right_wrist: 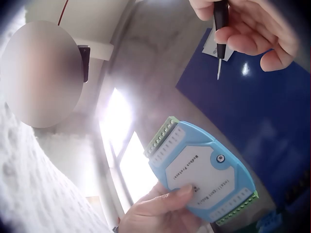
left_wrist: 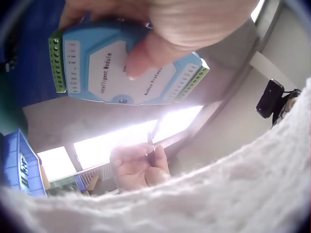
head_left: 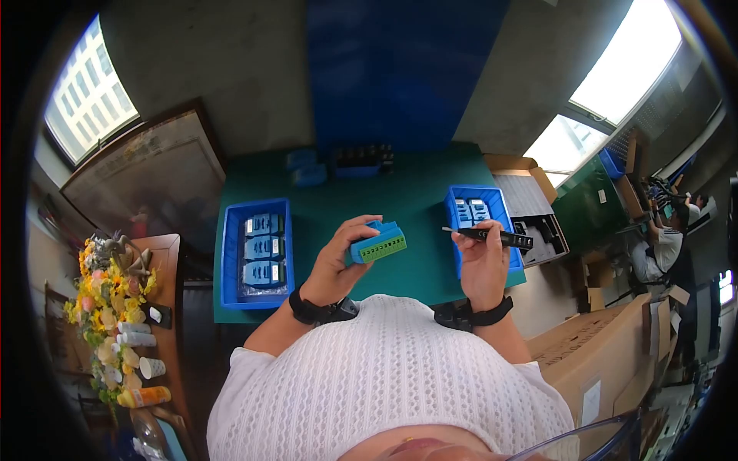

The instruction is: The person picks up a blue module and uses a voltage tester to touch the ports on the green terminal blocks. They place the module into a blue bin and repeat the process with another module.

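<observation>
My left hand (head_left: 329, 269) grips a blue module (head_left: 377, 244) with green screw terminal blocks along its edges. Its label reads "Intelligent Module" in the left wrist view, where the thumb presses on that face. A small round screw (right_wrist: 220, 158) shows in the casing in the right wrist view. To the right, my right hand (head_left: 486, 270) pinches a black screwdriver (head_left: 507, 239) between thumb and fingers. Its thin metal tip (right_wrist: 219, 70) points toward the module's side, apart from it. Both hands are above the green table (head_left: 384, 280).
A blue bin (head_left: 228, 257) at the left holds several blue modules. Another blue bin (head_left: 501, 201) with modules stands at the right, beside an open cardboard box (head_left: 547, 192). More blue and black items (head_left: 357, 163) sit at the table's back. Flowers (head_left: 108, 300) and cups stand far left.
</observation>
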### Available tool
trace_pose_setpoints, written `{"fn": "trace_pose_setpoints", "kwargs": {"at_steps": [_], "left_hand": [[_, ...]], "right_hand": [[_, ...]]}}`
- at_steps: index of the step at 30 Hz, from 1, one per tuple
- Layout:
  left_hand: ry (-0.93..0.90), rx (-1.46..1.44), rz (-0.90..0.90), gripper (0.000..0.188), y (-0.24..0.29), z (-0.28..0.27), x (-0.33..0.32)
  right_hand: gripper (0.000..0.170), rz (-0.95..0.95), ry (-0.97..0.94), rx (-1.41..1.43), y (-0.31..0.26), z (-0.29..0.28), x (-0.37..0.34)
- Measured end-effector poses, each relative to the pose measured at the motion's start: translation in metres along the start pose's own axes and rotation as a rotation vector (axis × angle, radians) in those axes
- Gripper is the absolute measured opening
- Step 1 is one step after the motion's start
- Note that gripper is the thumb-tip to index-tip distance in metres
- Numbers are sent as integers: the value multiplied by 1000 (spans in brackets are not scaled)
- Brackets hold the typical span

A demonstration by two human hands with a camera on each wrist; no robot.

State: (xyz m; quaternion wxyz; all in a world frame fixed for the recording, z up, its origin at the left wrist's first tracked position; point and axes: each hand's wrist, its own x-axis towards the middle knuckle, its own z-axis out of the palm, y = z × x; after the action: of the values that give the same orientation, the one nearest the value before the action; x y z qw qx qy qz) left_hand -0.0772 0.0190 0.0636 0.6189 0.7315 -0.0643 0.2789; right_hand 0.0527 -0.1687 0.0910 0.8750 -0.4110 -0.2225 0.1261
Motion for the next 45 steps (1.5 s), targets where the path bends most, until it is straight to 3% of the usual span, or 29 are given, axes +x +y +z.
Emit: {"fn": "trace_pose_setpoints", "kwargs": {"at_steps": [6,9,15,18,21,31,34,37,38,41,45], "left_hand": [[50,30,7,41,1,14,9],[60,-497,-349,39,-7,21,5],[209,-997,-687,37,-12,28,10],[266,-1127,-722,39,-13,27,17],[162,-1186,-708,44,-15,24,27],[400,-1095,-724,48,-35,29,37],[349,-1086,-724,48,-26,25,51],[240,-1047,-601,50,-4,21,74],[144,-1148,-515,49,-1,18,80],[84,-1222,-456,49,6,20,92],[211,-1163,-532,42,-2,31,92]], "right_hand": [[23,11,1,-16,-11,-18,11],[24,22,18,-23,-12,-23,15],[24,36,35,22,-17,-42,25],[25,40,74,113,-21,-52,30],[25,70,64,174,-24,-67,34],[20,178,165,158,-23,-100,44],[19,221,148,214,-21,-107,52],[23,228,93,294,-18,-108,64],[24,213,74,296,-19,-104,68],[25,196,15,286,-21,-91,75],[27,179,-39,271,-17,-85,80]]}}
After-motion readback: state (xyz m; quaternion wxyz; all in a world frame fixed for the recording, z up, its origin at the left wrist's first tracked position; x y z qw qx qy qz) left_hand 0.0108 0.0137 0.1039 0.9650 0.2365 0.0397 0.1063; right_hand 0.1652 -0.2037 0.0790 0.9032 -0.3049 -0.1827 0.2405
